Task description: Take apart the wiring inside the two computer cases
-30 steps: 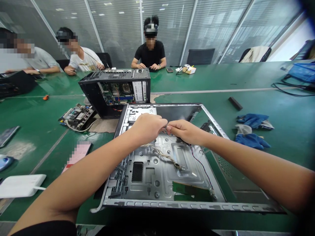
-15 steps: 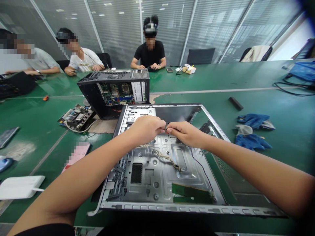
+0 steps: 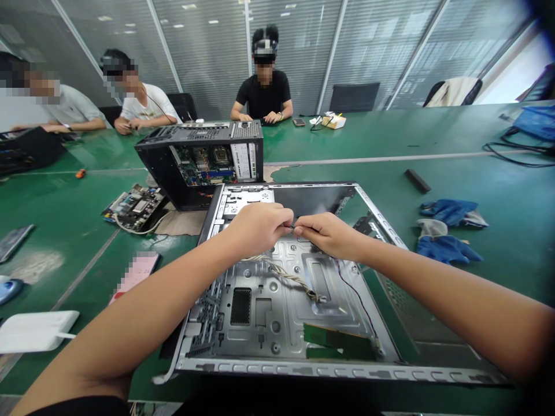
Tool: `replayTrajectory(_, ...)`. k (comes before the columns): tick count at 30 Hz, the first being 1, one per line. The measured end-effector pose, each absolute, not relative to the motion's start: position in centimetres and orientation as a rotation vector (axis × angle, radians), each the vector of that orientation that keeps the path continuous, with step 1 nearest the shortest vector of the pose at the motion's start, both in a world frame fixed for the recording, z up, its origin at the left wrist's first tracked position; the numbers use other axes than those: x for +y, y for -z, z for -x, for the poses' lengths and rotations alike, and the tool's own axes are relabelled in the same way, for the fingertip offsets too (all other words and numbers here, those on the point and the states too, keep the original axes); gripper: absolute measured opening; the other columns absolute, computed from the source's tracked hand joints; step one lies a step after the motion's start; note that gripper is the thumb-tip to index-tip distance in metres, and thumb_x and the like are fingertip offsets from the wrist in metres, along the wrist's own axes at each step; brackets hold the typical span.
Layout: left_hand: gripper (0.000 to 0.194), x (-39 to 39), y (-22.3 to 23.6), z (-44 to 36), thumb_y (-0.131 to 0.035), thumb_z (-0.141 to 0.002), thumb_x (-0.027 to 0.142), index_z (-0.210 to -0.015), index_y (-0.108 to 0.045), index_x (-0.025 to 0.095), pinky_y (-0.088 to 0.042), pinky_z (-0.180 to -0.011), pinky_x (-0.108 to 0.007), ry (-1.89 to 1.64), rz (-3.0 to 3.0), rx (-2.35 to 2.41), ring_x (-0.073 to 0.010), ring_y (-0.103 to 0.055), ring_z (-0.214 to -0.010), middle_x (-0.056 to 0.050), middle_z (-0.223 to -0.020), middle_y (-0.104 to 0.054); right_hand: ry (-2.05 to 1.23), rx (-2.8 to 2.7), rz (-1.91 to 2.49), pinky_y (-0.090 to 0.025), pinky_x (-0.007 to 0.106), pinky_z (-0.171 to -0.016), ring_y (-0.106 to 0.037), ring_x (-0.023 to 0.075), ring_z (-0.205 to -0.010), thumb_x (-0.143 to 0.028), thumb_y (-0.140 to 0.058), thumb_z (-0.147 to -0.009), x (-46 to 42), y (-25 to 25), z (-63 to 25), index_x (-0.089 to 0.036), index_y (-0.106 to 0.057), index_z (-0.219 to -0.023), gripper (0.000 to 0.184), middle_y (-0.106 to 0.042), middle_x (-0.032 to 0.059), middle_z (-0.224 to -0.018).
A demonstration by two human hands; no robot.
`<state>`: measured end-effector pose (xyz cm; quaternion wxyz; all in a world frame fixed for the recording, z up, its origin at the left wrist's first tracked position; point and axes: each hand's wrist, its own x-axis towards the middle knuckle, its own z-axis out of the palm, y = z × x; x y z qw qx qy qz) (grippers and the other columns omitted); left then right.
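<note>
An open computer case [image 3: 284, 315] lies on its side in front of me, its bare metal floor facing up. Over its upper middle my left hand [image 3: 262, 228] and my right hand [image 3: 327, 234] meet, fingertips almost touching. Both pinch a thin dark cable [image 3: 293, 229], mostly hidden by the fingers. Below my right hand a dark red-and-black wire [image 3: 349, 281] runs down the right side of the case floor. A twisted pale cable bundle [image 3: 291, 276] lies under the hands. Two green memory sticks [image 3: 336, 336] rest near the case's front edge.
Behind stands another computer case [image 3: 156, 167] with its motherboard showing. A loose motherboard [image 3: 136, 205] lies left of it. Blue gloves [image 3: 448, 248] and a black bar [image 3: 417, 181] are on the right. A white adapter [image 3: 39, 330] and pink phone [image 3: 137, 271] lie left. Several people sit opposite.
Both hands stay together over the case with only slight finger shifts; the thin cable shows a little more between the fingertips. The view has drifted slightly.
</note>
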<state>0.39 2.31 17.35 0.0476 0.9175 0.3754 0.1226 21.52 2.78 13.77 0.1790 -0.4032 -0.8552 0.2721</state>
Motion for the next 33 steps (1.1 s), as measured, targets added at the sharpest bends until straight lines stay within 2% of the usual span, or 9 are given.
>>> replayTrajectory(8, 0.015, 2.9, -16.9, -0.4, -0.054, -0.09, 0.021, -0.081, -0.066, 0.019, -0.035, -0.067, -0.029, -0.458, -2.693, 1.123, -0.0151, -0.054, -0.073, -0.001, -0.078, -0.065, -0.682, -2.429, 1.041, -0.028, 0.028, -0.059, -0.037, 0.011, -0.057, -0.037, -0.042, -0.096, 2.7, -14.0, -21.4, -0.02, -0.048, -0.069, 0.033, -0.046, -0.003, -0.061)
replayTrajectory(18, 0.01, 2.9, -17.6, -0.3, -0.059, -0.085, 0.021, -0.079, -0.066, 0.017, -0.038, -0.067, -0.027, -0.452, -2.364, 1.118, -0.0118, -0.054, -0.069, 0.001, -0.072, -0.064, -0.412, -2.452, 0.931, -0.034, 0.027, -0.063, -0.046, 0.0122, -0.064, -0.032, -0.044, -0.098, 2.5, -13.4, -21.6, -0.018, -0.059, -0.078, 0.029, -0.056, 0.0011, -0.069)
replayTrajectory(21, 0.01, 3.0, -17.4, -0.2, -0.06, -0.085, 0.022, -0.079, -0.066, 0.017, -0.038, -0.066, -0.026, -0.429, -2.332, 1.133, -0.0115, -0.053, -0.067, 0.001, -0.069, -0.063, -0.407, -2.458, 0.936, -0.033, 0.027, -0.062, -0.045, 0.0118, -0.062, -0.032, -0.043, -0.098, 2.5, -13.3, -21.5, -0.018, -0.059, -0.077, 0.03, -0.054, 0.0003, -0.067)
replayTrajectory(25, 0.012, 2.8, -17.2, -0.4, -0.056, -0.088, 0.018, -0.084, -0.066, 0.017, -0.038, -0.068, -0.028, -0.44, -2.489, 1.153, -0.0129, -0.055, -0.072, -0.001, -0.076, -0.066, -0.506, -2.455, 0.992, -0.031, 0.026, -0.059, -0.042, 0.0109, -0.058, -0.035, -0.041, -0.099, 2.7, -13.3, -21.4, -0.019, -0.055, -0.073, 0.033, -0.049, -0.0024, -0.061)
replayTrajectory(30, 0.015, 2.0, -17.2, -0.9, -0.051, -0.094, 0.019, -0.092, -0.066, 0.018, -0.037, -0.077, -0.034, -0.406, -2.86, 1.275, -0.0196, -0.058, -0.089, -0.005, -0.092, -0.068, -0.655, -2.398, 1.094, -0.029, 0.026, -0.057, -0.038, 0.0108, -0.056, -0.04, -0.039, -0.098, 2.8, -13.8, -21.2, -0.02, -0.05, -0.07, 0.036, -0.041, -0.0039, -0.059)
replayTrajectory(33, 0.015, 1.8, -17.1, -1.1, -0.05, -0.097, 0.021, -0.093, -0.064, 0.018, -0.035, -0.078, -0.035, -0.416, -3.066, 1.254, -0.021, -0.058, -0.089, -0.005, -0.091, -0.068, -0.719, -2.378, 1.126, -0.029, 0.026, -0.057, -0.037, 0.0107, -0.058, -0.041, -0.038, -0.097, 2.7, -14.0, -21.0, -0.02, -0.048, -0.069, 0.036, -0.04, -0.0036, -0.061)
